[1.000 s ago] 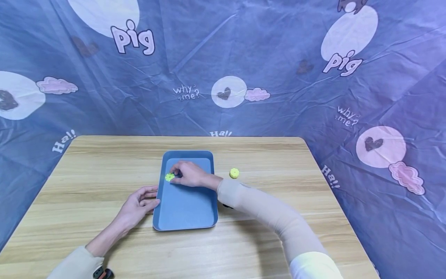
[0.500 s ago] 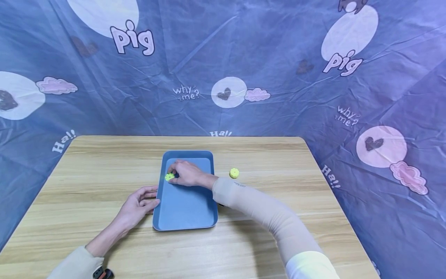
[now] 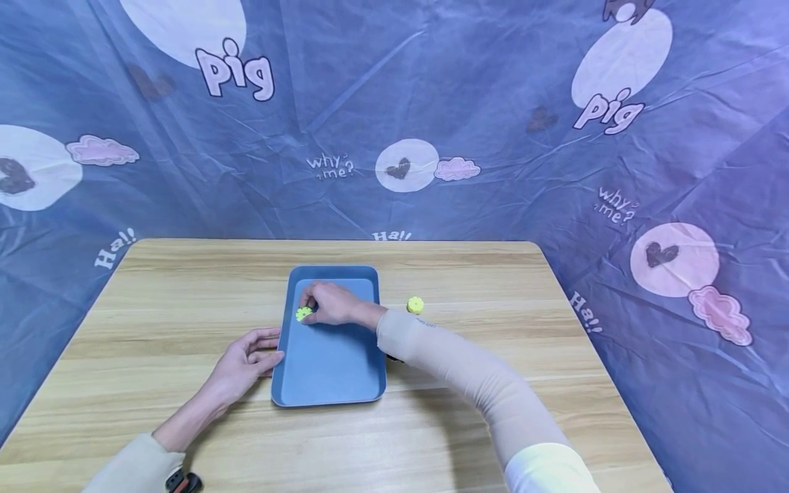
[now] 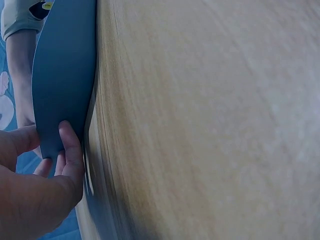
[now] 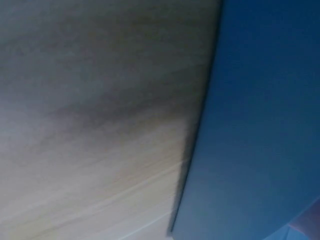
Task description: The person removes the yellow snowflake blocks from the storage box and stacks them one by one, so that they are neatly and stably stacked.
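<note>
A blue rectangular tray (image 3: 333,363) lies on the wooden table. Inside it, near the left wall, my right hand (image 3: 333,305) pinches a small yellow-green scalloped disc (image 3: 303,313) between thumb and fingers. From outside, my left hand (image 3: 243,359) holds the tray's left wall. The left wrist view shows the left thumb at the rim and fingers (image 4: 72,150) against the outer side. To the right of the tray stands a similar yellow scalloped piece (image 3: 416,305). The right wrist view has only the tray's side (image 5: 260,125) and tabletop, with the pinching fingers out of sight.
A light wooden tabletop (image 3: 481,287) extends around the tray. Behind it and to both sides hangs a blue printed cloth (image 3: 345,103). My right forearm (image 3: 468,370) crosses the tray's right wall.
The yellow-green disc has shifted very slightly to the right in the right hand's pinch. The left hand, the tray and the other yellow piece stay where they were.
</note>
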`<state>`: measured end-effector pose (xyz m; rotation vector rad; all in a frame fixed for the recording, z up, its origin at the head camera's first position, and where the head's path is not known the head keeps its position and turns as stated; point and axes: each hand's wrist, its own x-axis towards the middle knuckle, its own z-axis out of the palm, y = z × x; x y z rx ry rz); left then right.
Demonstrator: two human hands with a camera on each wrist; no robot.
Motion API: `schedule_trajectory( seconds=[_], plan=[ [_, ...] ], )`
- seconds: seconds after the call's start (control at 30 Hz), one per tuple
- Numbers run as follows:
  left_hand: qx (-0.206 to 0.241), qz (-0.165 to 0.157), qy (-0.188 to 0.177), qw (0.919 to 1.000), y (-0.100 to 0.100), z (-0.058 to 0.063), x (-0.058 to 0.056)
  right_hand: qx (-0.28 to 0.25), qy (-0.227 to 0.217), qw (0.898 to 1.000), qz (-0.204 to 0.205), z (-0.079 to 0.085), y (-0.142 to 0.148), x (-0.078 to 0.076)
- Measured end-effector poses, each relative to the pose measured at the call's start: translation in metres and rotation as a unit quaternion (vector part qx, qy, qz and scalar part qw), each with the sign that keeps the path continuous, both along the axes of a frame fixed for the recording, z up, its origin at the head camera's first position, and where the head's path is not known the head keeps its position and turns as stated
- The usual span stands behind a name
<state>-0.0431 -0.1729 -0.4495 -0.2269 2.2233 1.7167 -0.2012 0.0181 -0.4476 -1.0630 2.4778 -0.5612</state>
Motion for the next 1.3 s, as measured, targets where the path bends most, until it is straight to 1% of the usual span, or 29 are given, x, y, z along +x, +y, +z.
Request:
schedule_trajectory(
  seconds=[0.37, 0.6, 0.77, 0.97, 1.1, 1.3],
  plan=[
    [0.001, -0.002, 0.002, 1.0, -0.001, 0.001, 0.0, -0.046, -0.034, 0.998, -0.02, 0.001, 0.013, -0.004],
    [0.0, -0.003, -0.001, 1.0, -0.001, 0.0, 0.0, -0.067, -0.041, 0.997, -0.022, 0.003, 0.023, -0.003],
    [-0.003, -0.001, -0.002, 1.0, -0.001, 0.0, 0.0, -0.087, -0.053, 0.994, -0.025, 0.007, 0.031, 0.0],
    [-0.008, -0.005, 0.001, 1.0, -0.002, 0.0, 0.002, -0.117, -0.069, 0.99, -0.046, 0.014, 0.041, 0.006],
    [-0.006, -0.007, 0.003, 1.0, -0.003, 0.0, 0.003, -0.136, -0.066, 0.987, -0.055, 0.018, 0.048, 0.01],
    [-0.011, -0.008, 0.006, 0.9999, -0.004, -0.001, 0.004, -0.166, -0.063, 0.982, -0.058, 0.023, 0.059, 0.017]
  ],
)
